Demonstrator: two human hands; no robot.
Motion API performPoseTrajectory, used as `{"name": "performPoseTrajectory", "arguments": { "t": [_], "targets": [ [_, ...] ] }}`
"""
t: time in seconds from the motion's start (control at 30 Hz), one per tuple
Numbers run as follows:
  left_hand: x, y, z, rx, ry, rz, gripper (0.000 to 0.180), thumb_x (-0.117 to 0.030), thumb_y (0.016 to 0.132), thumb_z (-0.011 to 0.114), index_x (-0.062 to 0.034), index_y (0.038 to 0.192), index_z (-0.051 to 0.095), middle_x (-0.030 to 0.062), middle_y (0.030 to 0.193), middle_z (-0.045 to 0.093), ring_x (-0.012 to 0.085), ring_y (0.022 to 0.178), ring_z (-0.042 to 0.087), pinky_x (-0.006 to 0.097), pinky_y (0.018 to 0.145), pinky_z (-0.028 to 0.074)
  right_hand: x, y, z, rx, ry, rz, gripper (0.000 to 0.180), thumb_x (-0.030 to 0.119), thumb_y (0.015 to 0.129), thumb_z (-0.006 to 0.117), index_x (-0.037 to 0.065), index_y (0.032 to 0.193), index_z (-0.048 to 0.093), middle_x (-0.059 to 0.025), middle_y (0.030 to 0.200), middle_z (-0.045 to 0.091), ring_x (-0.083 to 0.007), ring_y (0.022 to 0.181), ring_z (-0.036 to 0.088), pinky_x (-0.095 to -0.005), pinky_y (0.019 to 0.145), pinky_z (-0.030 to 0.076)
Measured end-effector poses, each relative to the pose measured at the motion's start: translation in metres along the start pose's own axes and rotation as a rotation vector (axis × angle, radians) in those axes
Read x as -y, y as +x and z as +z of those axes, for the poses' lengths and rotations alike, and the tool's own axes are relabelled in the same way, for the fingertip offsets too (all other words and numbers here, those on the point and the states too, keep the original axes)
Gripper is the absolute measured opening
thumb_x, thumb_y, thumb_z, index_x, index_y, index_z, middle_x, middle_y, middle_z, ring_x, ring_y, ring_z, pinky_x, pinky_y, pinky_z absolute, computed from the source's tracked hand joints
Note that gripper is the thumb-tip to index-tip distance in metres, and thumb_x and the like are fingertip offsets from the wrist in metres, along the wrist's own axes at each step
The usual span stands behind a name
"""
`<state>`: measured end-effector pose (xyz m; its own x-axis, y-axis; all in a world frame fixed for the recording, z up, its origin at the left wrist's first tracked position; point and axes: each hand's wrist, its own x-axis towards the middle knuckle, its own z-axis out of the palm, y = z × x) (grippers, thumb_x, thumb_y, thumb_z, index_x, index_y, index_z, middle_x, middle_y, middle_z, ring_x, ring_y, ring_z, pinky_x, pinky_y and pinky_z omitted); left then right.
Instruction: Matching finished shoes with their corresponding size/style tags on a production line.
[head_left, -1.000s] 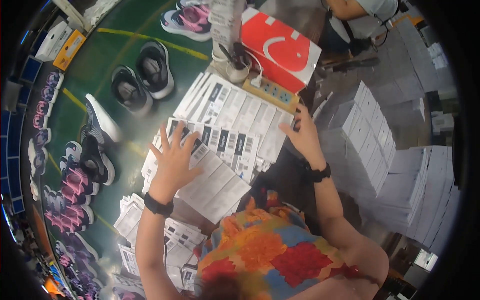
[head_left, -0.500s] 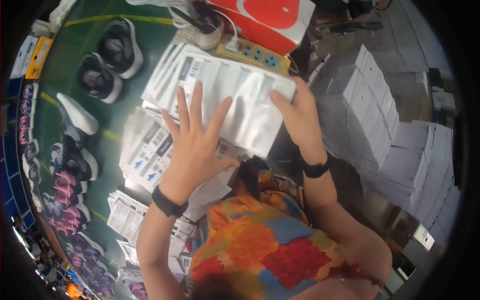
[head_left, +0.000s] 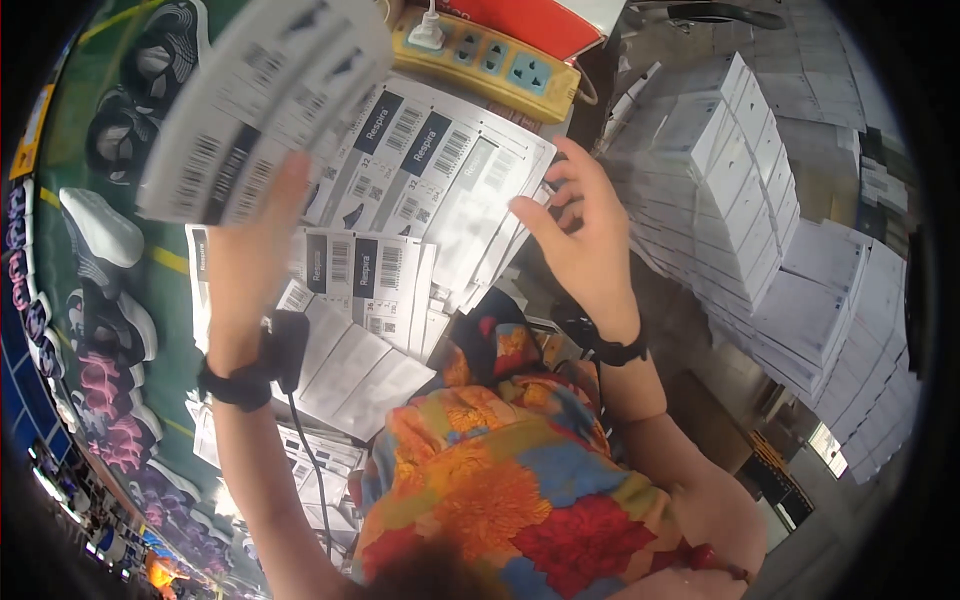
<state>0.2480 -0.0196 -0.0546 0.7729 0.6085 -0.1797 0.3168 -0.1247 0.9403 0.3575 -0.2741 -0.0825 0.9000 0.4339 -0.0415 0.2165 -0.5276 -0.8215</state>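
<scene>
My left hand, blurred by motion, grips a white label sheet printed with barcodes and dark blocks. The sheet is lifted and curved over the table's left part. A stack of similar label sheets lies in front of me, with a pale strip along its right side. At that stack's right edge is my right hand, its thumb reaching over the edge and its fingers loosely bent and apart from the thumb. Nearer to me lies another pile of label sheets, partly covered by blank-looking folded white paper.
A yellow power strip with a white plug borders the stack at the back, before a red and white box. Dark shoes and pink-laced ones line the green table's left. Tall white box stacks stand at right.
My left hand has gone from lying spread over the stack to raising a sheet leftward. Printed labels now show on the stack. The right hand's grip on the edge has loosened.
</scene>
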Motion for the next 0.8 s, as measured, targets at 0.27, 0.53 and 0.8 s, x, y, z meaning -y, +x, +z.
{"name": "performPoseTrajectory", "arguments": {
  "t": [0.27, 0.53, 0.8],
  "targets": [
    [0.001, -0.013, 0.007, 0.392, 0.49, 0.302, 0.069, -0.024, 0.072, 0.08, -0.0147, 0.135, 0.055, 0.0111, 0.134, 0.059, 0.0393, 0.136, 0.042, 0.061, 0.112, 0.024, 0.026, 0.034, 0.003, -0.234, -0.67, -0.574, 0.011, 0.013, 0.074, 0.074, 0.007, 0.08, 0.067, -0.0067, 0.105, 0.056, -0.0273, 0.097, 0.051, -0.0409, 0.075, 0.042],
    [0.0, -0.03, 0.015, 0.326, 0.608, 0.423, 0.089, -0.026, 0.063, 0.082, -0.0127, 0.142, 0.043, 0.0167, 0.139, 0.047, 0.0436, 0.134, 0.039, 0.064, 0.105, 0.031, 0.072, 0.071, 0.02, 0.268, 0.808, 0.108, 0.025, 0.023, 0.097, 0.059, 0.001, 0.09, 0.068, 0.0008, 0.075, 0.062, -0.0063, 0.065, 0.056, -0.0233, 0.058, 0.043],
    [0.002, -0.022, 0.002, -0.066, 0.108, 0.093, 0.037, -0.012, 0.099, 0.054, 0.0097, 0.128, 0.05, 0.0126, 0.123, 0.06, 0.0182, 0.108, 0.055, 0.031, 0.097, 0.041, 0.042, 0.04, -0.001, -0.042, 0.201, 0.084, 0.037, 0.032, 0.092, 0.067, -0.001, 0.106, 0.06, -0.0104, 0.095, 0.066, -0.017, 0.085, 0.061, -0.03, 0.073, 0.048]
  ]
}}
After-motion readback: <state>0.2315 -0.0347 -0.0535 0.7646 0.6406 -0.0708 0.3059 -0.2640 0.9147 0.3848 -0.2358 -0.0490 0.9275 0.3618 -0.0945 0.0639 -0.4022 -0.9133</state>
